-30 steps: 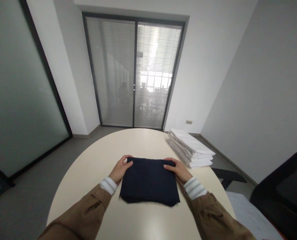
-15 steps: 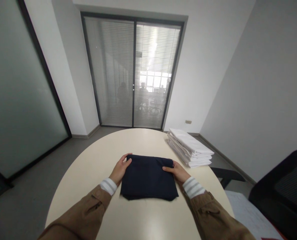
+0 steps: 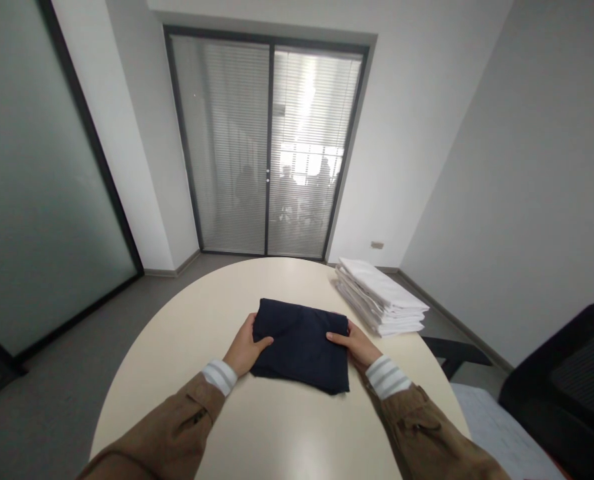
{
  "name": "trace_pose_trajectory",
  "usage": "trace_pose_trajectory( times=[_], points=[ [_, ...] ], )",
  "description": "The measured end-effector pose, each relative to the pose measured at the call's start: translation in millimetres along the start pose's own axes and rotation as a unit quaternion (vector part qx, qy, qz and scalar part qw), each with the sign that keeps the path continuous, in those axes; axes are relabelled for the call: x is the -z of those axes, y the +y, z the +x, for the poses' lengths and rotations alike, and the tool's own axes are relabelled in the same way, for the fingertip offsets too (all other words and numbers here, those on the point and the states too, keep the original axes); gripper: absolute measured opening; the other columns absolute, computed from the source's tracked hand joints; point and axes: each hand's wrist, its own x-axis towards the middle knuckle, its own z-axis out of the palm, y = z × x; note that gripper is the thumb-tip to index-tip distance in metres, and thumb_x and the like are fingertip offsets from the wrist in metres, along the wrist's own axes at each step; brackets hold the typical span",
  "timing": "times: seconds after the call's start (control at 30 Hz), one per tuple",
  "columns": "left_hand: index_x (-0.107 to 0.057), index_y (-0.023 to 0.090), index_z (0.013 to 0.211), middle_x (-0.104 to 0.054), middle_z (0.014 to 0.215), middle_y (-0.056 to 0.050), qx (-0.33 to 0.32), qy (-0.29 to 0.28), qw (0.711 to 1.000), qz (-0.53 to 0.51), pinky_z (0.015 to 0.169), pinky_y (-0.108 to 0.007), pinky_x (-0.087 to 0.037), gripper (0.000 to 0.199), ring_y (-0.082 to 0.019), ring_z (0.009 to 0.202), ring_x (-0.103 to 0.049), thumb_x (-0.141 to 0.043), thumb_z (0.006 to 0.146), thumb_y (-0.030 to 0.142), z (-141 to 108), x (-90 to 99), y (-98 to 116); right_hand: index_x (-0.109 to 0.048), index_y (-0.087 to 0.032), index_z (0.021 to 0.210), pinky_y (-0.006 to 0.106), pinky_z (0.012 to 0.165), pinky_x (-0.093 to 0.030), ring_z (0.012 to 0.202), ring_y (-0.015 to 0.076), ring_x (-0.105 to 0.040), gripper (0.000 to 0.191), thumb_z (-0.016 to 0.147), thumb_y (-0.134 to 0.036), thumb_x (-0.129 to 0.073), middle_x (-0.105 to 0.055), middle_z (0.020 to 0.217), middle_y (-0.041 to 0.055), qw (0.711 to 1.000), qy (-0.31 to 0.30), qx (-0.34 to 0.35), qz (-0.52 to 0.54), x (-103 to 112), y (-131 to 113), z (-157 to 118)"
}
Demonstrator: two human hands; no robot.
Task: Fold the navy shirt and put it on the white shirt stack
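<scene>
A folded dark navy cloth [image 3: 301,347] is held above the middle of the round cream table [image 3: 177,333]. My left hand [image 3: 248,345] grips its left edge, the thumb lying on top and the other fingers mostly hidden behind it. On the right edge, my right hand [image 3: 359,343] holds the cloth the same way, thumb across the upper face. The cloth tilts slightly, its left side a bit higher than its right.
A stack of folded white cloths [image 3: 384,297] lies at the table's back right edge. To the right are a black chair [image 3: 567,387] and some white material [image 3: 497,427]. Glass doors with blinds [image 3: 267,147] stand beyond the table.
The navy cloth has tilted, its upper left corner moving up and its lower left part drawn inward. My left hand has shifted slightly right and down along the left edge. My right hand has barely moved.
</scene>
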Motion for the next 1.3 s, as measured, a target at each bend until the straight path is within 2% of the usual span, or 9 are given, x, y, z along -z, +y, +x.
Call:
trace_pose_trajectory(
  times=[0.2, 0.37, 0.57, 0.73, 0.83, 0.9, 1.07, 1.17, 1.3],
  points=[
    [-0.041, 0.015, 0.134, -0.064, 0.127, -0.015, 0.028, 0.030, 0.998, 0.048, 0.109, -0.045, -0.045, 0.060, -0.026, 0.117, -0.064, -0.067, 0.084, 0.035, -1, -2.3, -6, -0.051, -0.022, 0.130, 0.047, 0.104, -0.050, 0.111, 0.0274, -0.066, 0.081, 0.060, -0.035, -0.090, -0.071, 0.115, 0.0076, 0.996, -0.004, 0.028, -0.082, 8, 7, 6],
    [-0.028, 0.013, 0.149, -0.049, 0.145, -0.019, -0.046, 0.060, 0.976, 0.204, 0.115, -0.049, -0.038, 0.073, -0.028, 0.134, -0.050, -0.062, 0.086, 0.028, -7, -7.0, -12, -0.036, -0.023, 0.145, 0.047, 0.100, -0.052, 0.111, 0.0279, -0.064, 0.098, 0.064, -0.044, -0.086, -0.064, 0.124, 0.0121, 0.974, 0.045, 0.057, -0.214, 9, 8, 9],
    [-0.039, 0.015, 0.148, -0.027, 0.161, -0.019, -0.146, 0.081, 0.908, 0.384, 0.117, -0.057, -0.033, 0.061, -0.036, 0.147, -0.028, -0.055, 0.090, 0.026, -13, -10.8, 1, -0.047, -0.023, 0.142, 0.052, 0.112, -0.041, 0.132, 0.0315, -0.050, 0.073, 0.079, -0.053, -0.070, -0.047, 0.149, 0.0146, 0.896, 0.091, 0.175, -0.399, -1, 0, 6],
    [-0.037, 0.025, 0.153, -0.022, 0.165, -0.011, -0.198, -0.040, 0.875, 0.439, 0.118, -0.056, -0.029, 0.057, -0.033, 0.151, -0.019, -0.048, 0.097, 0.031, -19, -16.4, 24, -0.043, -0.028, 0.150, 0.053, 0.123, -0.019, 0.150, 0.0275, -0.025, 0.061, 0.095, -0.056, -0.048, -0.041, 0.157, 0.0077, 0.833, -0.020, 0.208, -0.512, -26, -16, -12],
    [-0.039, 0.030, 0.152, -0.030, 0.162, -0.010, -0.132, -0.126, 0.868, 0.462, 0.116, -0.065, -0.024, 0.056, -0.038, 0.150, -0.021, -0.048, 0.098, 0.040, -24, -19.5, 25, -0.038, -0.035, 0.153, 0.059, 0.123, -0.009, 0.153, 0.0306, -0.011, 0.066, 0.094, -0.064, -0.046, -0.030, 0.163, 0.0022, 0.800, -0.109, 0.132, -0.575, -37, -15, -21],
    [-0.041, 0.033, 0.151, -0.028, 0.163, -0.011, -0.083, -0.135, 0.870, 0.467, 0.115, -0.067, -0.023, 0.056, -0.041, 0.150, -0.017, -0.048, 0.097, 0.046, -26, -20.6, 21, -0.038, -0.037, 0.152, 0.059, 0.122, -0.008, 0.154, 0.0313, -0.009, 0.068, 0.092, -0.068, -0.045, -0.026, 0.164, 0.0005, 0.783, -0.116, 0.092, -0.605, -40, -11, -22],
    [-0.043, 0.029, 0.151, -0.015, 0.166, -0.015, -0.002, -0.046, 0.889, 0.455, 0.115, -0.064, -0.022, 0.061, -0.045, 0.150, -0.011, -0.046, 0.096, 0.056, -25, -20.4, 7, -0.039, -0.026, 0.153, 0.054, 0.123, -0.011, 0.153, 0.0328, -0.011, 0.068, 0.096, -0.064, -0.037, -0.020, 0.165, 0.0089, 0.776, 0.036, 0.024, -0.630, -33, 1, -13],
    [-0.044, 0.020, 0.150, -0.030, 0.160, -0.020, 0.046, -0.003, 0.891, 0.451, 0.116, -0.062, -0.021, 0.060, -0.043, 0.148, -0.022, -0.045, 0.097, 0.049, -18, -16.3, -3, -0.040, -0.017, 0.152, 0.057, 0.122, -0.016, 0.151, 0.0366, -0.020, 0.069, 0.097, -0.058, -0.038, -0.037, 0.158, 0.0144, 0.789, 0.109, 0.007, -0.604, -21, 10, -3],
    [-0.049, 0.009, 0.142, -0.053, 0.144, -0.022, 0.017, 0.026, 0.929, 0.369, 0.119, -0.054, -0.024, 0.054, -0.034, 0.141, -0.041, -0.049, 0.093, 0.031, -7, -7.3, -15, -0.050, -0.016, 0.141, 0.051, 0.118, -0.030, 0.138, 0.0330, -0.044, 0.062, 0.090, -0.050, -0.051, -0.056, 0.141, 0.0161, 0.845, 0.133, 0.094, -0.509, -6, 22, 10]
  ],
)
